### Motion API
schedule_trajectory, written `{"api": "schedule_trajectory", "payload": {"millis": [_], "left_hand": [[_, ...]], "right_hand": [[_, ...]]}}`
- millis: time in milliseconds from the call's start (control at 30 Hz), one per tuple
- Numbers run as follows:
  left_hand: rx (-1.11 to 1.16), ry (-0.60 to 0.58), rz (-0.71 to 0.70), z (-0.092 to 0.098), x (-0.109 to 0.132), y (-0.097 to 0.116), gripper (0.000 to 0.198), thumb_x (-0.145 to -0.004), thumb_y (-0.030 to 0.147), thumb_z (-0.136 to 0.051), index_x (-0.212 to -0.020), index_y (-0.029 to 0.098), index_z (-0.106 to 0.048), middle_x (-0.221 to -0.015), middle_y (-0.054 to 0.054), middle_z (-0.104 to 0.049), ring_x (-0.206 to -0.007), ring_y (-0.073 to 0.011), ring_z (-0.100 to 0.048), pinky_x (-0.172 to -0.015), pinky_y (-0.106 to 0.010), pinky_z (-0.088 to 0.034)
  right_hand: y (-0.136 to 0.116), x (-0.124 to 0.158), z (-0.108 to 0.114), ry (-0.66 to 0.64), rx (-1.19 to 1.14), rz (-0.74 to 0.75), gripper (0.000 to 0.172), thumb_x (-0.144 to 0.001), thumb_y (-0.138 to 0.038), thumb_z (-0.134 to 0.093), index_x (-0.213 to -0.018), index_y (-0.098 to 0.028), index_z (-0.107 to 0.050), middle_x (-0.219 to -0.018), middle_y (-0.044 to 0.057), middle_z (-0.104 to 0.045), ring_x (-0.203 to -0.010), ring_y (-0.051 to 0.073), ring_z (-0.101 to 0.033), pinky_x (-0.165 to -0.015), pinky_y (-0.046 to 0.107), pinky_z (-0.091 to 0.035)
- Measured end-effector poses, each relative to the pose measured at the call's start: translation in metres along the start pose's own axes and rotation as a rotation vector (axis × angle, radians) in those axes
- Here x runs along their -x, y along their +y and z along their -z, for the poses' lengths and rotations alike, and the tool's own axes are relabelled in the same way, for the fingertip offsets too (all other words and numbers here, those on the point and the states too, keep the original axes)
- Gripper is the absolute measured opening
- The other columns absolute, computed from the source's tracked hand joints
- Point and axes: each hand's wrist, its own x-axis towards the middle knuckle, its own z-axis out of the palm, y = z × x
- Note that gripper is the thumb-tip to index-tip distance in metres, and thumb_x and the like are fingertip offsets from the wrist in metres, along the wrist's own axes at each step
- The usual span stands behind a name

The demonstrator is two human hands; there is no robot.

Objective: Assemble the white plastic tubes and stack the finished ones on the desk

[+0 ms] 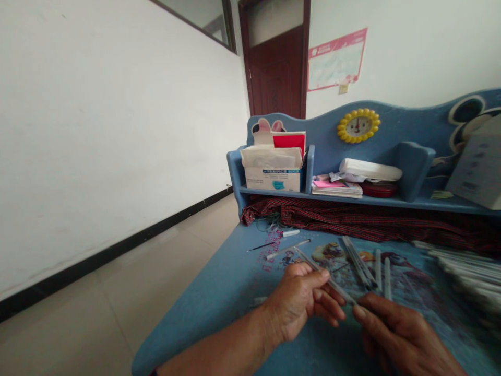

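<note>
A slim clear pen barrel slants across the middle of the desk, between my hands. My left hand grips it between thumb and fingers, with the lower fingers loosely curled. At its near end, the thumb and forefinger of my right hand are pinched; whatever small part they cover is hidden. Just beyond lie several clear pens in a bunch and two pale tubes. Farther left are another pen and a thin dark refill. A large pile of pale pen-like sticks, blurred, lies on the right.
The blue desk has a raised back shelf holding a mask box, papers and a white case. A checked cloth lies beneath it. A white wall stands left, across a strip of tiled floor.
</note>
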Motion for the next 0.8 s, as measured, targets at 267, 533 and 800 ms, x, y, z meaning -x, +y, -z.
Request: {"api": "schedule_trajectory", "payload": {"millis": [267, 533, 800], "left_hand": [[0.004, -0.083, -0.094, -0.001, 0.002, 0.001, 0.016, -0.081, 0.029, -0.055, -0.080, 0.013, -0.052, -0.067, -0.009, -0.068, -0.049, -0.0143, -0.064, -0.044, -0.021, -0.049], [-0.110, -0.210, -0.118, 0.002, 0.006, 0.017, 0.018, -0.079, 0.027, -0.061, -0.087, 0.014, -0.052, -0.075, -0.009, -0.069, -0.056, -0.0163, -0.065, -0.050, -0.023, -0.050], [-0.313, -0.149, -0.090, -0.001, 0.006, 0.022, 0.018, -0.078, 0.030, -0.062, -0.086, 0.014, -0.056, -0.067, -0.004, -0.066, -0.051, -0.0154, -0.062, -0.050, -0.025, -0.049]], "right_hand": [[-0.010, -0.001, -0.002, -0.117, -0.438, -0.161, 0.048, -0.078, -0.064, -0.045, -0.068, -0.018, -0.053, -0.045, 0.001, -0.058, -0.034, 0.008, -0.046, -0.037, 0.018, -0.034], [-0.020, -0.002, 0.000, -0.306, -0.833, -0.185, 0.041, -0.075, -0.056, -0.053, -0.070, -0.016, -0.051, -0.040, 0.003, -0.059, -0.024, 0.008, -0.042, -0.026, 0.015, -0.027], [-0.022, -0.004, 0.001, -0.079, -0.412, 0.052, 0.042, -0.075, -0.055, -0.058, -0.081, -0.014, -0.055, -0.049, -0.005, -0.052, -0.035, 0.005, -0.041, -0.034, 0.015, -0.030]]}}
